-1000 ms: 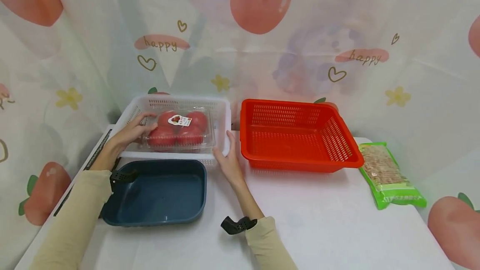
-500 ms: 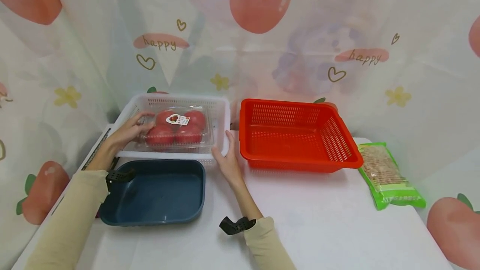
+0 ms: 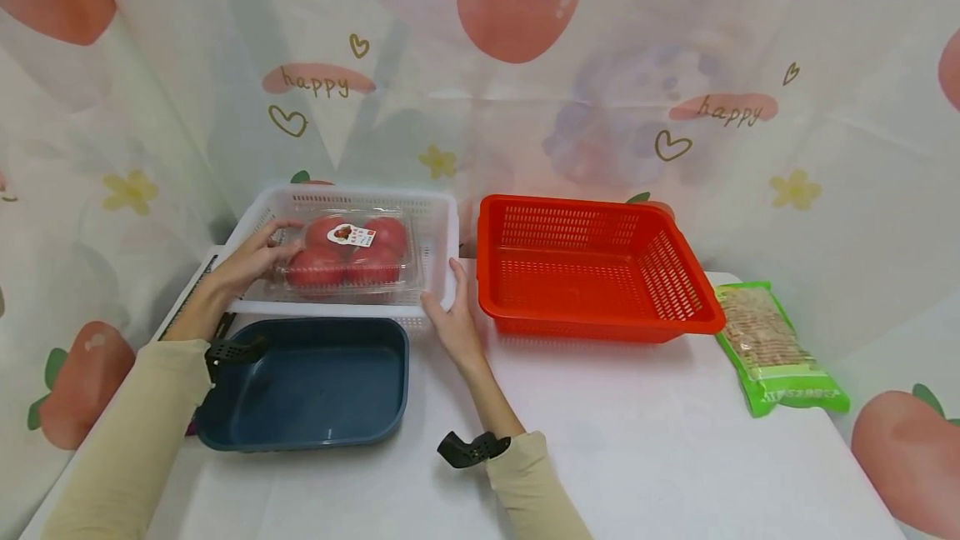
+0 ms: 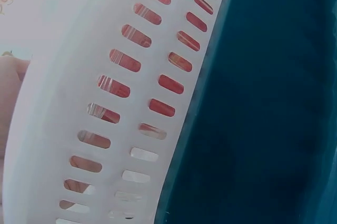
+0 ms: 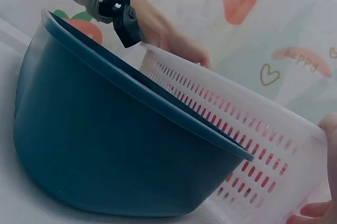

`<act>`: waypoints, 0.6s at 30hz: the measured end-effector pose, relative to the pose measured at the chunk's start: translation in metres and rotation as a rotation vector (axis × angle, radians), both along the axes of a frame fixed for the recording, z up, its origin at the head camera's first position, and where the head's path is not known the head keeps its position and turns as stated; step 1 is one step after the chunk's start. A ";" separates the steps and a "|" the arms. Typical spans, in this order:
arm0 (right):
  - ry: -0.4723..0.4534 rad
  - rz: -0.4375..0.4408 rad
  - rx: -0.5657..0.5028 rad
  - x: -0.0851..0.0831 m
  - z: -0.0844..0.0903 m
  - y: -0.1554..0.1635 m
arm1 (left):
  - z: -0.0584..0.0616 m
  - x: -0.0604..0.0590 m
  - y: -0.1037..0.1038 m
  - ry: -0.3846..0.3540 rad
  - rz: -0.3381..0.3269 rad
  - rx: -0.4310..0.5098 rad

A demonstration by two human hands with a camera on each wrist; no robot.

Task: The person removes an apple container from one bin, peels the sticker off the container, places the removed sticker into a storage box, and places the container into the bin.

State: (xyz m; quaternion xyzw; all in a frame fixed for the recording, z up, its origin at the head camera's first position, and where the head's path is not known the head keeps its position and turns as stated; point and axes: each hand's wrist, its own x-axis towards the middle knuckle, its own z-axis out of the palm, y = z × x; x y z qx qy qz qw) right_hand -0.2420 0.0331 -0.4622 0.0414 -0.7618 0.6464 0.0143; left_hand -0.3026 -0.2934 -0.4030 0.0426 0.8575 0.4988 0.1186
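In the head view, a white slotted plastic basket (image 3: 441,227) stands at the back left. Inside it is a clear plastic box (image 3: 414,261) of several round red fruits with a white label. My left hand (image 3: 243,263) reaches over the basket's left side, thumb and fingers at the left end of the box; some fingers are hidden. My right hand (image 3: 455,323) grips the basket's front right corner, thumb at the front and fingers along the right side. The left wrist view shows the basket's slotted wall (image 4: 105,98), red behind the slots.
A deep blue plastic basin (image 3: 307,390) stands just in front of the white basket. On the right is a red slotted basket (image 3: 585,273), with a green-edged packet (image 3: 780,348) of pale brown food beside it. A patterned curtain (image 3: 420,65) hangs behind the white table (image 3: 615,440).
Both hands keep their places at the box and the basket. The whole head view has shifted very slightly.
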 end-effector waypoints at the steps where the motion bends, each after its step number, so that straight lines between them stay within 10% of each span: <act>1: -0.004 0.004 -0.003 0.000 0.001 0.000 | 0.000 0.000 0.000 0.000 0.001 -0.001; 18: 0.003 0.011 -0.017 0.002 0.001 0.002 | 0.001 0.001 -0.004 0.040 0.010 0.064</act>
